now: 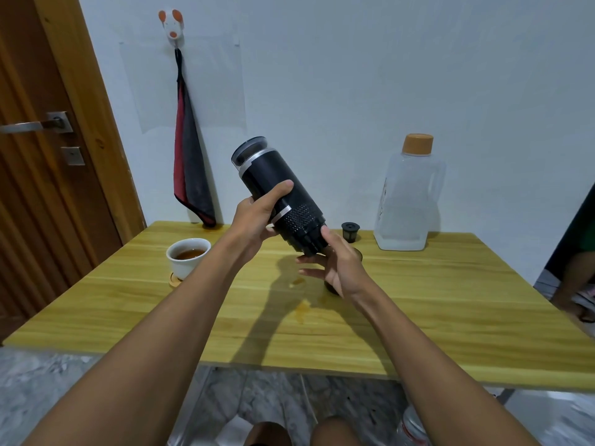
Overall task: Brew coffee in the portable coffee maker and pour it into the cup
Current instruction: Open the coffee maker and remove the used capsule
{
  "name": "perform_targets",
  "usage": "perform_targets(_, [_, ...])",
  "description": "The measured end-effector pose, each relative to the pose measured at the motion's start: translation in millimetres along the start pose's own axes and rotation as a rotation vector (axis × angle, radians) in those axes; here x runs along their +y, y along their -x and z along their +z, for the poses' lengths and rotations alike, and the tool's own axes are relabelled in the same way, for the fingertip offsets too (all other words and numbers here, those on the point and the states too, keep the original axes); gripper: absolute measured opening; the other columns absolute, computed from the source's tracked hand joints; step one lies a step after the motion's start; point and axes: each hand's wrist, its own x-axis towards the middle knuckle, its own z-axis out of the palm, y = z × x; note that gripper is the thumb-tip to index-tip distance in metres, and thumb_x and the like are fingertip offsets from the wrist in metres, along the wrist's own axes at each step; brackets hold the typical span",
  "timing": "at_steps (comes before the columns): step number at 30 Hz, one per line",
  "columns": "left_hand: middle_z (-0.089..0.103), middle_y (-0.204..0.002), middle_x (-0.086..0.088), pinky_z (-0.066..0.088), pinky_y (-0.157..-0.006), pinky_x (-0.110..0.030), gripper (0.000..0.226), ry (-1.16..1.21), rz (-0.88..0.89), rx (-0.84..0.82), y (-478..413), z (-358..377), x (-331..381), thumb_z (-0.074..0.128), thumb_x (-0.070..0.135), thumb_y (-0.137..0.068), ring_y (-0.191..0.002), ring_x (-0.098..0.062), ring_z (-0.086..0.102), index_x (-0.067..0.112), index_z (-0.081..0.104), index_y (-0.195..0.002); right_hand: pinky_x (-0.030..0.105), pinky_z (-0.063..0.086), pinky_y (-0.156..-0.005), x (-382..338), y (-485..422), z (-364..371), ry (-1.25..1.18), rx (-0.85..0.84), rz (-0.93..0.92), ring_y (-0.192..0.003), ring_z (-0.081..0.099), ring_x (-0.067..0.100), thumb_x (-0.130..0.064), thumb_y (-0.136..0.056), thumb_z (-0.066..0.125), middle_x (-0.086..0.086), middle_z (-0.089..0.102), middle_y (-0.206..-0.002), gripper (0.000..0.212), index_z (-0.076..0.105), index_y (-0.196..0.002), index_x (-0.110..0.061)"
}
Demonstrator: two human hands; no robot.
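Observation:
The black cylindrical coffee maker (277, 191) is held tilted above the wooden table (418, 304), its clear top pointing up and left. My left hand (257, 220) grips its middle. My right hand (335, 265) is at its ribbed lower end, thumb touching the base and fingers spread beneath. A white cup (187, 256) holding brown liquid stands on a round wooden coaster at the left of the table. A dark object on the table is mostly hidden behind my right hand.
A small black filter basket (351, 231) and a clear plastic jug with an orange cap (410, 194) stand at the back right. Brown drips (302, 309) mark the tabletop. A red and grey cloth (190, 169) hangs on the wall beside a wooden door (38, 156).

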Motion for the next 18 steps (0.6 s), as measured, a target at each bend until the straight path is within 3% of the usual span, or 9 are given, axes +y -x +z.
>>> perform_targets(6, [0.076,-0.114,-0.01,0.056,-0.095,-0.046,0.043,-0.004,0.0,0.008,1.7,3.5,-1.5,0.077,0.039,-0.085,-0.096,-0.019,0.07,0.012,0.069,-0.118,0.035,0.059,-0.066,5.9,-0.6,0.7,0.014,0.054,-0.065,-0.068,0.066,0.019,-0.039,-0.08,0.068,0.005,0.072,-0.087,0.039,0.055,-0.103,-0.009])
perform_targets(11, [0.074,-0.119,-0.013,0.056,-0.095,-0.046,0.049,-0.012,0.002,-0.016,1.4,1.9,-1.1,0.076,0.038,-0.087,-0.099,-0.02,0.07,0.007,0.067,-0.123,0.031,0.058,-0.063,7.2,4.0,1.6,-0.077,0.023,-0.033,-0.067,0.065,0.017,-0.043,-0.084,0.064,0.011,0.072,-0.09,0.05,0.06,-0.113,-0.002])
perform_targets(15, [0.076,-0.112,-0.008,0.058,-0.09,-0.043,0.043,-0.008,0.01,0.018,0.3,0.8,-4.6,0.077,0.038,-0.086,-0.099,-0.018,0.071,0.012,0.068,-0.118,0.041,0.06,-0.074,-0.1,4.0,-12.9,0.333,0.054,-0.022,-0.08,0.073,0.02,-0.065,-0.082,0.06,0.003,0.077,-0.098,0.061,0.064,-0.118,-0.017])
perform_targets(18, [0.076,-0.112,-0.003,0.06,-0.086,-0.04,0.046,-0.014,0.045,0.081,-3.1,-0.5,-9.4,0.08,0.036,-0.084,-0.103,-0.016,0.073,0.014,0.066,-0.121,0.038,0.058,-0.078,3.0,6.4,-37.6,0.743,0.328,-0.237,-0.082,0.068,0.006,-0.08,-0.074,0.058,-0.011,0.071,-0.094,0.06,0.061,-0.114,-0.036])
